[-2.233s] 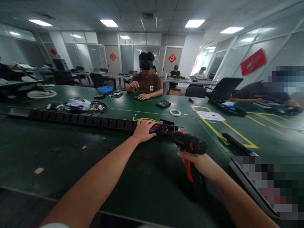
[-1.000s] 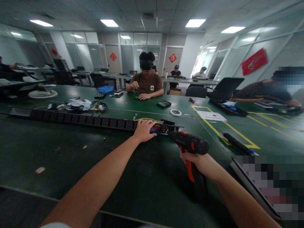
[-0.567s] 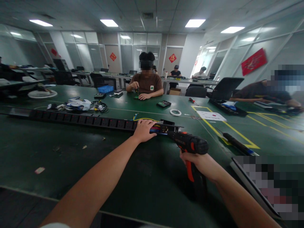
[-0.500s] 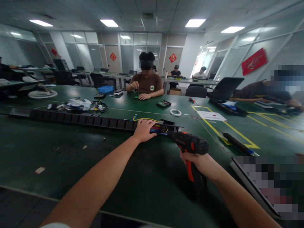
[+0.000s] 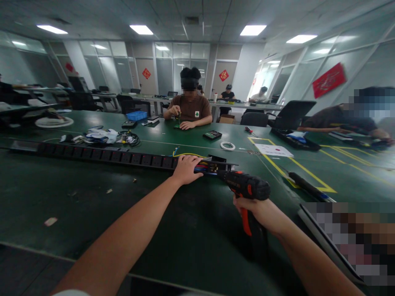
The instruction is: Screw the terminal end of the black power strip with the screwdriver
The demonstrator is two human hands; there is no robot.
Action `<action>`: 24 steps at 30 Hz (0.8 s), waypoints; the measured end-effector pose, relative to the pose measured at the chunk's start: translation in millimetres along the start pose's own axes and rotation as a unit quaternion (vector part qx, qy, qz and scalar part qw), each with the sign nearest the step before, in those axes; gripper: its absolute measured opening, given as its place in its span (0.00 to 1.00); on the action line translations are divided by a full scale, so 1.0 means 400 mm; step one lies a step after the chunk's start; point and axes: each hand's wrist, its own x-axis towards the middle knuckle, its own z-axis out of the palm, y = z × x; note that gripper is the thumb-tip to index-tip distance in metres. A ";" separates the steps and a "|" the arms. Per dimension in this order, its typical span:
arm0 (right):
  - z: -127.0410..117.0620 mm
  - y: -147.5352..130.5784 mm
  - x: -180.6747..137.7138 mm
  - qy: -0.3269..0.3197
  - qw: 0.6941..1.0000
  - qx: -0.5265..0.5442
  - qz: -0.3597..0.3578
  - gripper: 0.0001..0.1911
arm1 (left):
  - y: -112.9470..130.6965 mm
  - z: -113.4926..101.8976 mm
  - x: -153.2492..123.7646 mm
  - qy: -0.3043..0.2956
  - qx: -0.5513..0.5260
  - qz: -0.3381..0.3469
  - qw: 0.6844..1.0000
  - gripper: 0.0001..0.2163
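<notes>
A long black power strip lies across the green table, its row of sockets running to the left. My left hand is wrapped over it near its right end, thumb on the near side. Coloured wires show in the open end beside my fingers. My right hand grips the handle of a black and orange cordless drill. The drill points left, and its nose reaches the strip's right end; whether the tip touches a screw is too small to tell. A yellow wire curves behind the strip.
Behind the strip are bagged parts with cables, a blue basket and a white ring. A soldering-iron-like tool and a pixelated flat object lie at right. A person works across the table.
Almost nothing differs. Both hands, the drill and the power strip hold their places; the view has shifted very slightly.
</notes>
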 end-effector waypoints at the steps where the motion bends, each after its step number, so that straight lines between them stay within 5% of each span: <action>1: 0.000 0.000 -0.001 -0.002 1.000 0.000 0.001 0.09 | 0.000 0.000 0.000 -0.001 -0.001 0.000 1.000 0.31; 24: 0.005 -0.001 -0.007 0.005 1.000 0.014 -0.009 0.08 | -0.006 0.006 0.000 0.003 -0.007 0.003 1.000 0.30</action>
